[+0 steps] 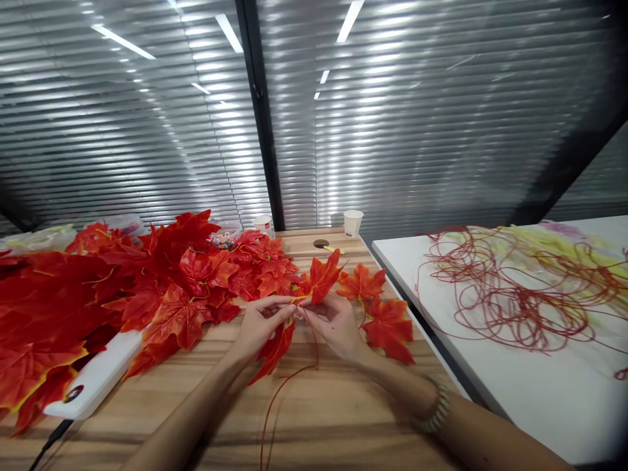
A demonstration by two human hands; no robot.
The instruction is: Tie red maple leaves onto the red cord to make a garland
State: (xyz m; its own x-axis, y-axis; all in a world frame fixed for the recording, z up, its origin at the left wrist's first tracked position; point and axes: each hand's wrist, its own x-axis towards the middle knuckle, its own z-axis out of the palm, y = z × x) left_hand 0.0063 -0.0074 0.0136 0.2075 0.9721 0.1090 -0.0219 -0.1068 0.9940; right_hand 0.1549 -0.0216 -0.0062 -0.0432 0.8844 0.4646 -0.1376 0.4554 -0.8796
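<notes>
My left hand (260, 325) and my right hand (338, 328) meet over the middle of the wooden table. The left one pinches the yellow stem of an artificial maple leaf (277, 350) that hangs below its fingers. Between the right thumb and fingers runs a thin red cord (289, 374), which curls down toward the table's front edge. Another red leaf (321, 276) sticks up just above the fingertips. Two orange-red leaves (390, 327) lie to the right of my right hand, joined to the cord or stems; the exact joint is hidden by my fingers.
A large heap of red maple leaves (53, 294) covers the table's left side, partly over a white power strip (105, 373). Paper cups (352, 224) and a tub of beads (226, 235) stand at the back. Tangled red cord (530, 307) lies on the white table at right.
</notes>
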